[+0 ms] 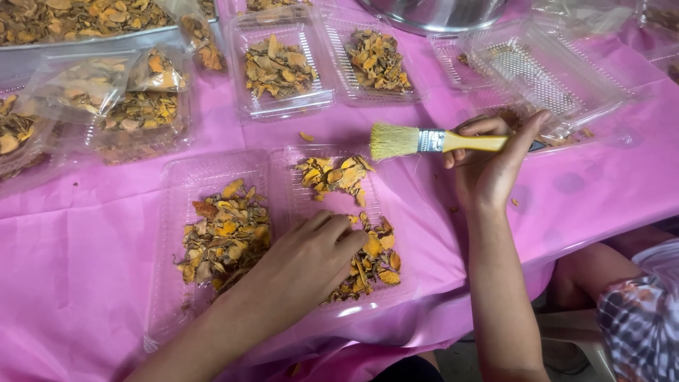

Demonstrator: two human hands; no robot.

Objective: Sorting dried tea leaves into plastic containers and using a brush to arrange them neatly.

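The left hand [311,258] is resting palm down inside an open clear plastic clamshell tray [177,212], fingers together and curled onto the dried orange-yellow slices [371,258] in the tray's right-hand half. It is pressing on the slices rather than clamping anything. The right hand [488,166] is gripping the yellow handle of a flat paintbrush [431,140], fingers wrapped closed around it. The brush's long axis is lying nearly level, bristles pointing toward the person's left and hovering just above the tray's far right corner. A second cluster of slices [336,173] is lying directly below the bristles; a larger heap [225,237] is filling the left half. The brush is sitting beyond and to the right of the left hand, near it. Further filled trays [283,67] are standing on the pink table cover [78,255].
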